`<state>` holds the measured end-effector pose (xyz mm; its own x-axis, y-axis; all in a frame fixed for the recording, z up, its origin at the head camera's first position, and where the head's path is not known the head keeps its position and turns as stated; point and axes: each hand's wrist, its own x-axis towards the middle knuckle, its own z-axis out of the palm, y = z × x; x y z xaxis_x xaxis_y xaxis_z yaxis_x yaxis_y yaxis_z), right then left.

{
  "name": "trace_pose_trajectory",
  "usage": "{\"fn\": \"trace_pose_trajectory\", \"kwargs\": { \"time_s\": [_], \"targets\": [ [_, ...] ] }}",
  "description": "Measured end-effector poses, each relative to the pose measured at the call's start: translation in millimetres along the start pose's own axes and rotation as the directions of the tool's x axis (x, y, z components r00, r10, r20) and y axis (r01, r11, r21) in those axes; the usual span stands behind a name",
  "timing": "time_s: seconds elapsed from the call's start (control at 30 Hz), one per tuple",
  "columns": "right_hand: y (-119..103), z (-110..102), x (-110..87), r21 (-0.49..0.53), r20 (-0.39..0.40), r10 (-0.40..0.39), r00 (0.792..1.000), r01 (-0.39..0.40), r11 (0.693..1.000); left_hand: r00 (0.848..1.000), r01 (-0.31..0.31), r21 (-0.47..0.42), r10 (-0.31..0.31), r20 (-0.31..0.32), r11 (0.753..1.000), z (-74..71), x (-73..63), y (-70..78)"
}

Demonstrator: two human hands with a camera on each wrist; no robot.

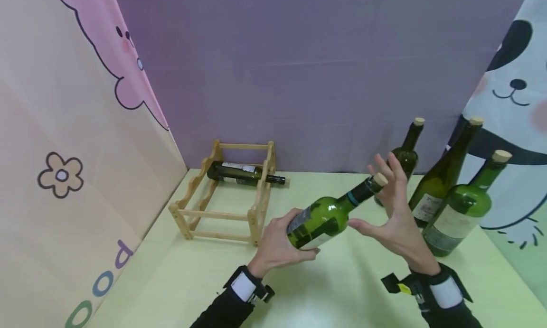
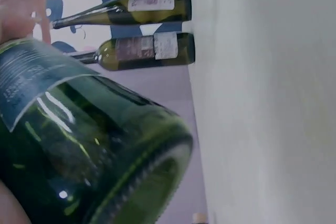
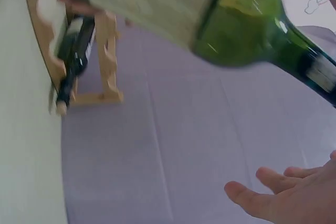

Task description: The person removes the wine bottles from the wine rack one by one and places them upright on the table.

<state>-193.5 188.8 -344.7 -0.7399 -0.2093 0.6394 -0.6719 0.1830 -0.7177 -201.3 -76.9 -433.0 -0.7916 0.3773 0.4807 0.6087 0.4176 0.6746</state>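
Note:
My left hand (image 1: 279,242) grips a green wine bottle (image 1: 318,223) round its lower body. The bottle is tilted, its corked neck pointing up and to the right, above the table. In the left wrist view the base of this wine bottle (image 2: 100,145) fills the lower left. My right hand (image 1: 395,214) is spread beside the neck, thumb and fingers apart, holding nothing. The right wrist view shows the bottle's pale label and shoulder (image 3: 236,24) crossing above the extended fingers (image 3: 252,200).
A wooden wine rack (image 1: 226,215) stands at the back left with one dark bottle (image 1: 239,173) lying across its rear. Three corked bottles stand upright at the right: a dark one (image 1: 406,159), a tall one (image 1: 444,176) and a green one (image 1: 463,209).

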Motion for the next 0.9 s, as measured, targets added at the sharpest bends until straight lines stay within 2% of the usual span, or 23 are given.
{"fn": "trace_pose_trajectory", "kwargs": {
  "time_s": [0.33, 0.43, 0.53, 0.77, 0.9],
  "targets": [
    [1, 30, 15.5, 0.227, 0.063, 0.090, 0.994, -0.102, 0.968, 0.992, -0.043, -0.160, 0.023, -0.127, 0.986, 28.2, -6.0, 1.3],
    [-1, 35, 20.8, 0.273, 0.066, 0.092, 0.994, -0.107, 0.956, 0.983, -0.079, -0.172, 0.048, -0.178, 0.982, 35.7, -5.5, 2.9],
    [-3, 39, 26.4, 0.321, 0.064, 0.090, 0.994, -0.106, 0.941, 0.975, -0.087, -0.178, 0.048, -0.216, 0.980, 42.3, -6.3, 4.8],
    [-12, 55, 36.7, 0.400, 0.099, 0.131, 0.986, -0.160, 0.902, 0.960, -0.097, -0.196, 0.040, -0.278, 0.976, 56.8, -9.5, 6.3],
    [-14, 59, 37.3, 0.422, 0.131, 0.120, 0.984, -0.165, 0.892, 0.953, -0.109, -0.206, 0.043, -0.300, 0.972, 64.7, -10.0, 5.8]
  ]
}}
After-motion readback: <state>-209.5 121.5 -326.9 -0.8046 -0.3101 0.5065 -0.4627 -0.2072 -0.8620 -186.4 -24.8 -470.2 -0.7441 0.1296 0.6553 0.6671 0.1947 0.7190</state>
